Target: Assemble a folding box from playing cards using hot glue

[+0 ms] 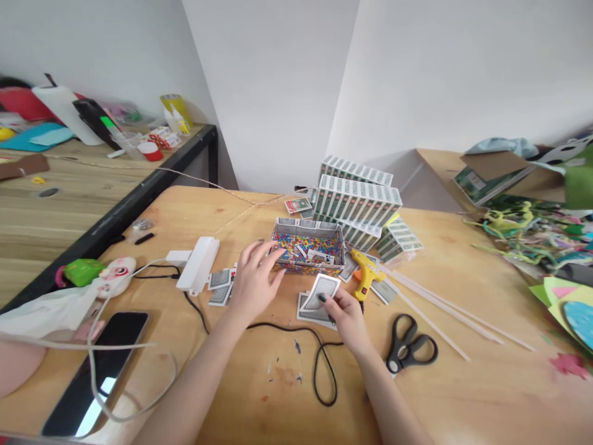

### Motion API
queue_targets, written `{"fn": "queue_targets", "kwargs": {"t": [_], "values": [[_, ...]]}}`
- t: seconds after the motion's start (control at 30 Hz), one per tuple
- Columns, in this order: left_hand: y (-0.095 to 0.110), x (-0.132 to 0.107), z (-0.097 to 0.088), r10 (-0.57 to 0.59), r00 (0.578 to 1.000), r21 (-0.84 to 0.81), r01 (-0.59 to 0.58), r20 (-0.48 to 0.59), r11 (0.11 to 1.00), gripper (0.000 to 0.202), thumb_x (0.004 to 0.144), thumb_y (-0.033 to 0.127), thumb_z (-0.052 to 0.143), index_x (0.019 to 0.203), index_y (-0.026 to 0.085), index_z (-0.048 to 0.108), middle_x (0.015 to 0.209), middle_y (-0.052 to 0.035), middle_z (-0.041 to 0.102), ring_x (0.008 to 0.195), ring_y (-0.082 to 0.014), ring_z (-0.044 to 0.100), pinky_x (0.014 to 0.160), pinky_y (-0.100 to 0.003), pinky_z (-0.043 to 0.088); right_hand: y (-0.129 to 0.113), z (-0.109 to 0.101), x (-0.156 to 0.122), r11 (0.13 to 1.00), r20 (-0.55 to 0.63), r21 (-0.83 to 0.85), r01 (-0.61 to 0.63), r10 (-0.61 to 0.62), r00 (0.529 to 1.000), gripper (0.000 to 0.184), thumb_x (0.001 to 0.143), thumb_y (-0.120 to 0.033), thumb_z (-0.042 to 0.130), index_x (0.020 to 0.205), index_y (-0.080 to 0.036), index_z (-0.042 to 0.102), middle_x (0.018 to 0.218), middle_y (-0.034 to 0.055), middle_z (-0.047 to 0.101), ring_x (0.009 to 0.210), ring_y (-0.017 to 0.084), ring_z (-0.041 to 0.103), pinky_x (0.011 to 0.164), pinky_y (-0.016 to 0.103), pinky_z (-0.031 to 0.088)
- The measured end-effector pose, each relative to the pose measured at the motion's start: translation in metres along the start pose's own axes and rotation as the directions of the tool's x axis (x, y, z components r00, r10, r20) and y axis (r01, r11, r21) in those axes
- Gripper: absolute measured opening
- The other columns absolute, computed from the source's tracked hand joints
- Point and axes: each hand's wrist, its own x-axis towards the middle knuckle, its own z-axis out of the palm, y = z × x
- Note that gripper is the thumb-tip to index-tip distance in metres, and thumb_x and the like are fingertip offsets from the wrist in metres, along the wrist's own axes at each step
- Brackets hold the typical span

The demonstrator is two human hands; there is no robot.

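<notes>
- Head view, hands: the left hand (254, 278) has its fingers spread and lies by the left front corner of an open-topped box (309, 228); whether the fingertips touch it cannot be told. The right hand (346, 315), well apart from the left, pinches a playing card (325, 285) between thumb and fingers.
- Head view, work area: the pinched playing card is tilted, patterned back showing, just in front of the box and above loose cards (315, 316) on the wooden tabletop (278, 414). The box has grey-patterned walls and a multicoloured interior with small pale pieces in it.
- Head view, right of the box: a yellow glue gun (365, 272), long translucent glue sticks (435, 298) and, nearer the viewer, black-handled scissors (410, 346).
- Head view, behind the box: stacked card packs (359, 198).
- Head view, left: further cards (218, 278) near the left hand, a white power strip (199, 264) and a dark smartphone (92, 377); a black cable (296, 326) crosses the foreground.
</notes>
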Motion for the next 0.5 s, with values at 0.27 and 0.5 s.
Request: {"fn": "queue_targets", "kwargs": {"t": [0.27,0.5], "values": [[-0.006,0.034,-0.016,0.257,0.945,0.039,-0.270,0.201,0.962,0.022,0.086,0.012,0.048,0.073,0.021,0.063,0.080,-0.0020,0.072,0.111,-0.0222,0.062,0.117,-0.057,0.017,-0.004,-0.009,0.004,0.997,-0.088,0.047,-0.060,0.064,0.994,0.037,0.081,-0.054,0.058,0.091,-0.020,0.065,0.071,0.0018,0.061,0.067,0.016,0.056,0.057,0.026,0.045],[0.018,0.050,-0.034,-0.018,0.975,-0.196,0.062,0.221,0.979,0.018,0.088,0.027,0.047,0.083,0.020,0.062,0.072,0.0018,0.066,0.068,-0.0143,0.060,0.065,-0.026,0.046,-0.040,-0.014,0.016,0.978,-0.083,0.209,0.007,0.011,0.996,0.026,0.079,-0.043,0.066,0.096,-0.025,0.056,0.069,-0.0016,0.061,0.055,0.013,0.054,0.050,0.022,0.042]]}}
